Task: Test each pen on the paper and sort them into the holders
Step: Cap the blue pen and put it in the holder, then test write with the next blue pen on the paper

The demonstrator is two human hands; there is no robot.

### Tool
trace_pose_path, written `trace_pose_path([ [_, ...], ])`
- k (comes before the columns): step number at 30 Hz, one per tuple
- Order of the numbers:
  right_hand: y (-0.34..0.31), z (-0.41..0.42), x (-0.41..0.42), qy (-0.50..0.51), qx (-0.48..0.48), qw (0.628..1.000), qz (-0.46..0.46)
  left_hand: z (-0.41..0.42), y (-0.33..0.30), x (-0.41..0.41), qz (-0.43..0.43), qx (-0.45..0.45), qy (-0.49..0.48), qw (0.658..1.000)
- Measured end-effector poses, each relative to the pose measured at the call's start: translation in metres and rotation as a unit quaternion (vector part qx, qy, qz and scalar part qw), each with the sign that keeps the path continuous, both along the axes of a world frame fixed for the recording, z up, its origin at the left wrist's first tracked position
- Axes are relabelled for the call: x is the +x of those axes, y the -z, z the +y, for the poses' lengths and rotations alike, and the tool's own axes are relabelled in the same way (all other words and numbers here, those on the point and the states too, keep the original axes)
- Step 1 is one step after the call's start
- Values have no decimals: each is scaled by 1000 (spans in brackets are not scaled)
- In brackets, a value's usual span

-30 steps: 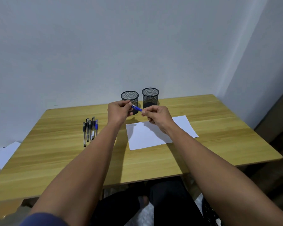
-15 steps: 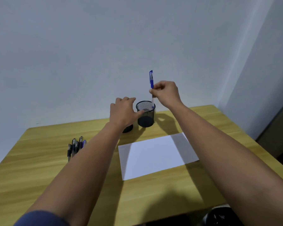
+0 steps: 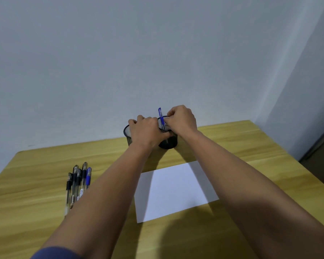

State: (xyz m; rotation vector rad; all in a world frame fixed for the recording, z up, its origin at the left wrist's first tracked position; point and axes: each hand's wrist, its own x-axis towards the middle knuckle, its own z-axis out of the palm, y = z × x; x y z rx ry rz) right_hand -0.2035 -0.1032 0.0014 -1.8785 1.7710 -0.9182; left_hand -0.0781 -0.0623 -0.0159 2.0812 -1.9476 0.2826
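right hand (image 3: 181,119) fingers pinching blue pen (image 3: 161,118) in round mesh holder (image 3: 168,142), left hand (image 3: 148,131) gripping it

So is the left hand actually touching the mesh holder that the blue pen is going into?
Touching. In the head view the left hand lies against the near wall of the right mesh holder, steadying it, with no gap showing, while the blue pen stands in it.
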Motion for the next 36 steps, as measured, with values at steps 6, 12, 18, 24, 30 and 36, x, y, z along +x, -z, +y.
trace_pose_path([
  [6,-19,23,-4,8,-62,997,-41,24,-8,15,4,-10,-8,1000],
  [12,-37,69,34,-47,-97,989,-105,74,-25,76,39,-43,-29,998],
  [18,-1,113,99,-192,23,980,-37,132,12,168,93,38,-68,993],
  [24,55,146,154,-278,143,949,37,161,60,213,83,120,-79,986],
  [30,64,155,186,-264,159,944,116,162,76,220,99,113,-69,986],
  [36,53,156,180,-221,112,945,213,163,79,215,108,88,-62,988],
])
